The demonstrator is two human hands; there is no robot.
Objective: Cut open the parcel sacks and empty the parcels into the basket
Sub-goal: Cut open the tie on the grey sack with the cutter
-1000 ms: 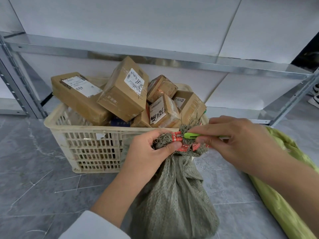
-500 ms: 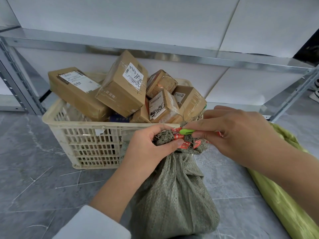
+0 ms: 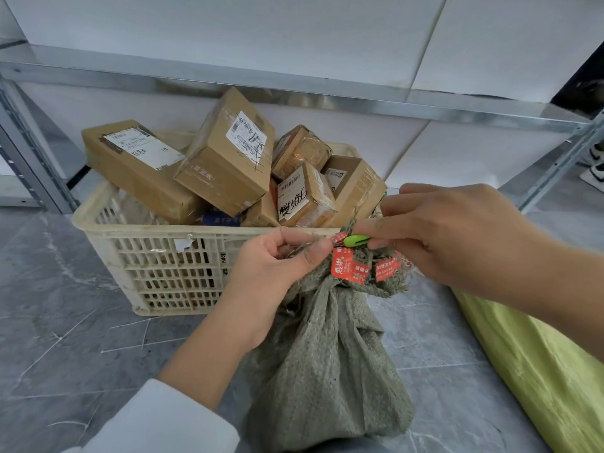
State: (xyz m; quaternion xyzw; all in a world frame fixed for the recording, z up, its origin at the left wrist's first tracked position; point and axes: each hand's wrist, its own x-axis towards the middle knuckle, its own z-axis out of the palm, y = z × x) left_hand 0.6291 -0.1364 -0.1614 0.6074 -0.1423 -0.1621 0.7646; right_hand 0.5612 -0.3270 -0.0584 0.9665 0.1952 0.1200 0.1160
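Note:
A grey-green woven sack (image 3: 323,371) stands on the floor in front of me, its neck bunched and bound with red printed tape (image 3: 343,268). My left hand (image 3: 271,282) pinches the frayed neck of the sack. My right hand (image 3: 457,233) holds a small green cutter (image 3: 358,240) with its tip at the taped neck. Behind the sack stands a cream plastic basket (image 3: 157,256) piled with several brown cardboard parcels (image 3: 225,158).
A yellow-green sack (image 3: 539,371) lies on the floor at the right. A metal shelf rack (image 3: 294,89) runs behind the basket, with uprights at far left and right. Grey tiled floor (image 3: 65,338) lies to the left. Shoes (image 3: 593,165) show at the far right.
The view has dropped a little and drawn closer. My right hand has shifted the green cutter slightly left along the taped neck; my left hand keeps its grip on the sack.

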